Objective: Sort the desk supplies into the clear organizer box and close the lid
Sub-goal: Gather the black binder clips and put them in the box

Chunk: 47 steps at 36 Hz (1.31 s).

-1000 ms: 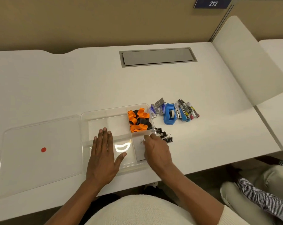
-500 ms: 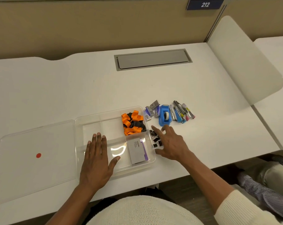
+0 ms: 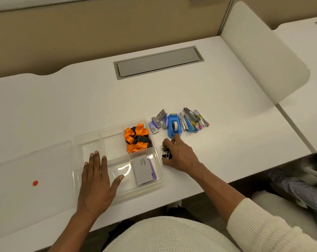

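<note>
Head view: right hand now gathering binder clips

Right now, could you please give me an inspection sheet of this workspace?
Surface: white desk, grey hatch set in it.
Job's things: clear organizer box open, holding orange-black straps and grey box; lid flat at its left; binder clips outside the box.
Clutter: blue tape dispenser, staple boxes, staplers.
Grippers: left hand flat on the box; right hand curled around the clips.
Cables: nothing seen.
Surroundings: tan partition, white divider.
</note>
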### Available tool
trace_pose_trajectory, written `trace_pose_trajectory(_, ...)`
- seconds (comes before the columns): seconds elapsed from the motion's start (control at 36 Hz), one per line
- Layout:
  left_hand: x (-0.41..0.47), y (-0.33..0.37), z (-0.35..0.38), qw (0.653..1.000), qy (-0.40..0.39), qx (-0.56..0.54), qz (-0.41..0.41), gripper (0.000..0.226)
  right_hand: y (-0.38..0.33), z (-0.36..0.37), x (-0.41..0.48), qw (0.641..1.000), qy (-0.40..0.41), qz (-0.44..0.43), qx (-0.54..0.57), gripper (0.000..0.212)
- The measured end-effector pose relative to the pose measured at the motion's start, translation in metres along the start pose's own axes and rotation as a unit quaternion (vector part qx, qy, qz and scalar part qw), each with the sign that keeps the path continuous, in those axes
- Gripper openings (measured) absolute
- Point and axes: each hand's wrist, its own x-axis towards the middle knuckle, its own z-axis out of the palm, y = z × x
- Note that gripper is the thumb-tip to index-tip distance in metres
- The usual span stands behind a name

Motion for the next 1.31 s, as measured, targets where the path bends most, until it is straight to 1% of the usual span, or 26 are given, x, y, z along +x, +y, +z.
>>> trace_pose_trajectory(0.08,0.002,0.012,-0.008,1.000,0.023,-0.016,-0.014,0.099,0.003,0.001,-0.003,1.000,0.015,0.014,0.012,0.062)
trace_pose_trajectory(0.14,0.005,0.023,-0.013,0.999,0.046,-0.017,-0.008,0.085,0.006,0.002,-0.005,0.999,0.030,0.015,0.017,0.059)
trace_pose_trajectory(0.19,0.011,0.034,-0.018,0.998,0.070,-0.009,0.006,0.071,0.008,0.002,-0.007,0.999,0.049,0.011,0.016,0.053)
trace_pose_trajectory(0.25,0.017,0.046,-0.023,0.995,0.094,-0.012,0.016,0.056,0.008,0.002,-0.010,0.997,0.079,-0.001,0.008,0.042)
trace_pose_trajectory(0.31,0.024,0.060,-0.027,0.993,0.113,-0.018,0.029,0.046,0.008,0.002,-0.013,0.995,0.101,-0.008,-0.003,0.035)
trace_pose_trajectory(0.42,0.039,0.089,-0.033,0.987,0.137,-0.031,0.081,0.036,0.010,0.004,-0.018,0.994,0.106,-0.006,-0.018,0.040)
trace_pose_trajectory(0.47,0.046,0.103,-0.035,0.984,0.136,-0.029,0.110,0.032,0.011,0.006,-0.020,0.993,0.115,0.004,-0.022,0.040)
trace_pose_trajectory(0.58,0.057,0.132,-0.037,0.990,0.082,-0.030,0.115,0.041,0.015,0.004,-0.022,0.989,0.142,0.017,0.025,0.037)
trace_pose_trajectory(0.64,0.061,0.143,-0.038,0.987,0.078,-0.034,0.136,0.037,0.018,0.000,-0.020,0.985,0.146,0.043,0.084,0.035)
trace_pose_trajectory(0.69,0.064,0.153,-0.040,0.983,0.082,-0.034,0.162,0.032,0.023,-0.006,-0.019,0.973,0.154,0.082,0.152,0.032)
trace_pose_trajectory(0.78,0.072,0.168,-0.043,0.982,0.064,-0.023,0.175,0.030,0.033,-0.014,-0.021,0.947,0.171,0.112,0.249,0.028)
trace_pose_trajectory(0.86,0.083,0.179,-0.040,0.984,0.036,-0.001,0.174,0.033,0.043,-0.022,-0.029,0.921,0.183,0.126,0.321,0.025)
trace_pose_trajectory(0.97,0.101,0.192,-0.029,0.986,-0.007,0.034,0.163,0.040,0.053,-0.032,-0.041,0.872,0.196,0.171,0.414,0.027)
trace_pose_trajectory(1.08,0.119,0.209,-0.010,0.982,-0.098,0.061,0.151,0.065,0.063,-0.038,-0.052,0.830,0.212,0.204,0.473,0.028)
trace_pose_trajectory(1.14,0.125,0.215,0.001,0.978,-0.124,0.075,0.152,0.073,0.067,-0.039,-0.059,0.812,0.212,0.215,0.500,0.026)
trace_pose_trajectory(1.22,0.129,0.221,0.015,0.981,-0.126,0.077,0.123,0.079,0.072,-0.037,-0.068,0.789,0.203,0.227,0.533,0.025)
trace_pose_trajectory(1.31,0.131,0.228,0.028,0.991,-0.107,0.046,0.071,0.076,0.075,-0.035,-0.074,0.776,0.195,0.229,0.554,0.021)
